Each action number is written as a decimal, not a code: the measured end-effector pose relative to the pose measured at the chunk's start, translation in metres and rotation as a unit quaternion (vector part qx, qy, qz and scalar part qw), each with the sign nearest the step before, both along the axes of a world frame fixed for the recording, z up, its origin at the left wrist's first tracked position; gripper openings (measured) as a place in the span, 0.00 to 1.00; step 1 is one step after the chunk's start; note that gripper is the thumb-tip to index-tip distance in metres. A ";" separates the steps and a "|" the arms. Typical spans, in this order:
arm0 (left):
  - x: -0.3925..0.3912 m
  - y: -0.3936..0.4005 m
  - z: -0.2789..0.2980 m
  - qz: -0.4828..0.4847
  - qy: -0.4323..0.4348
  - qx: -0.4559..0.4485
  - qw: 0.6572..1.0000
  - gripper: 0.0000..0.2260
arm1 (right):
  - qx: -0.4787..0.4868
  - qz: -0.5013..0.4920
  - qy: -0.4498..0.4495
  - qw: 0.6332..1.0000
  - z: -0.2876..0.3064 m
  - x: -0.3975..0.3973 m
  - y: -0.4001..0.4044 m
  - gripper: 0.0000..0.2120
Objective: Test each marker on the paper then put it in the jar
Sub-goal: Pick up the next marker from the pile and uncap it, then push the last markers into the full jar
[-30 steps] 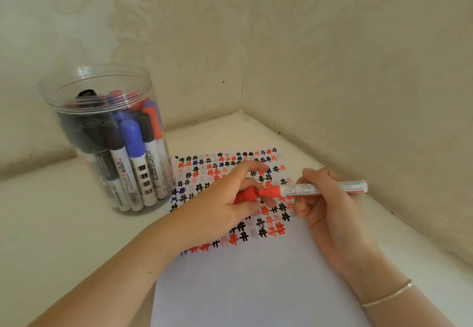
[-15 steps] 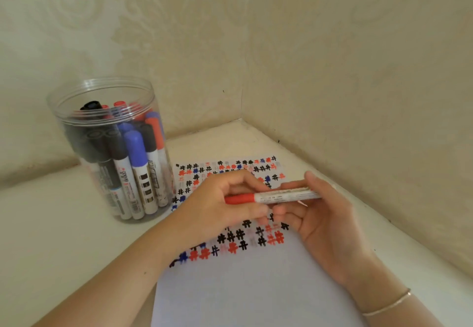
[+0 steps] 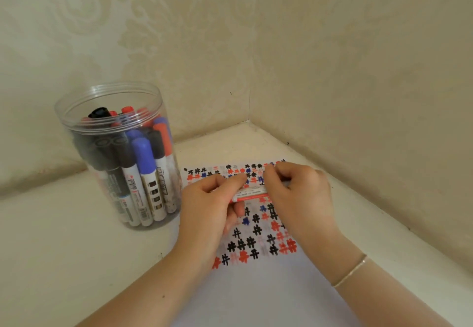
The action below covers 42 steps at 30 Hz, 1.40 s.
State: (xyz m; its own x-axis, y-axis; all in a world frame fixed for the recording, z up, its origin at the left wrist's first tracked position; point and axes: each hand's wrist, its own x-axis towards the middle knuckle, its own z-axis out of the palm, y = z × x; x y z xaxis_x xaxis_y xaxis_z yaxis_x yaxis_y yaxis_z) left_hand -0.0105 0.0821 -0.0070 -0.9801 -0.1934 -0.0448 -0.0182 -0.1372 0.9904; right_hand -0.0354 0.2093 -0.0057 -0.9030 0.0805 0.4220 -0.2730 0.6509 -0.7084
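jar [image 3: 112, 147]: upright, holds many markers | left hand [image 3: 212, 206], right hand [image 3: 297, 193]: both grip red marker [image 3: 252, 195]

Red marker [image 3: 252, 193] w/ white barrel is held level betw. both hands, ends hidden in the fingers. Paper [image 3: 258, 293] lies flat under the hands, its far part covered w/ rows of black, red and blue hash marks. Clear jar [image 3: 116, 157], upright, open-topped, packed w/ capped markers, is seen left of the left hand.
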 end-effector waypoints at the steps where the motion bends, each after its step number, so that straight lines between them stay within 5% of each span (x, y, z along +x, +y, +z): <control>1: 0.000 -0.002 0.001 0.009 0.002 -0.004 1.000 0.13 | -0.010 -0.003 -0.005 1.000 -0.002 0.000 -0.004 0.22; 8: -0.002 0.002 -0.002 -0.004 0.000 -0.014 1.000 0.14 | -0.040 -0.006 0.013 0.999 -0.011 0.006 0.000 0.22; 15: -0.016 -0.003 0.001 -0.018 0.038 -0.130 0.991 0.16 | -0.098 0.061 -0.058 0.992 -0.018 -0.007 0.005 0.25; 18: -0.017 -0.008 0.005 -0.003 0.069 -0.175 0.982 0.16 | 0.001 0.085 0.061 0.995 -0.015 -0.007 0.009 0.21; 21: -0.011 -0.008 0.012 0.039 0.146 -0.225 0.963 0.13 | 0.159 0.110 0.215 0.957 -0.006 -0.003 0.009 0.11; 26: 0.008 -0.016 0.051 0.063 0.300 -0.426 0.851 0.11 | 0.174 0.237 0.228 0.928 0.031 -0.002 -0.006 0.10; 29: 0.015 -0.047 0.098 0.180 0.437 -0.497 0.728 0.12 | 0.059 0.205 0.189 0.959 0.079 -0.008 -0.017 0.07; 30: 0.014 -0.061 0.112 0.230 0.446 -0.490 0.713 0.11 | -0.008 0.201 0.161 0.966 0.095 -0.010 -0.022 0.04; 32: 0.008 -0.092 0.138 0.254 0.354 -0.451 0.779 0.07 | -0.143 0.224 0.096 0.959 0.127 -0.015 -0.039 0.07; 34: -0.006 -0.124 0.150 0.180 0.163 -0.443 0.863 0.04 | -0.205 0.245 0.089 0.943 0.153 -0.019 -0.062 0.10; 37: -0.021 -0.143 0.148 0.031 -0.005 -0.441 0.897 0.09 | -0.242 0.264 0.080 0.930 0.174 -0.021 -0.095 0.11; 42: -0.011 -0.139 0.128 0.020 0.013 -0.414 0.910 0.16 | -0.160 0.263 0.101 0.946 0.161 -0.018 -0.123 0.19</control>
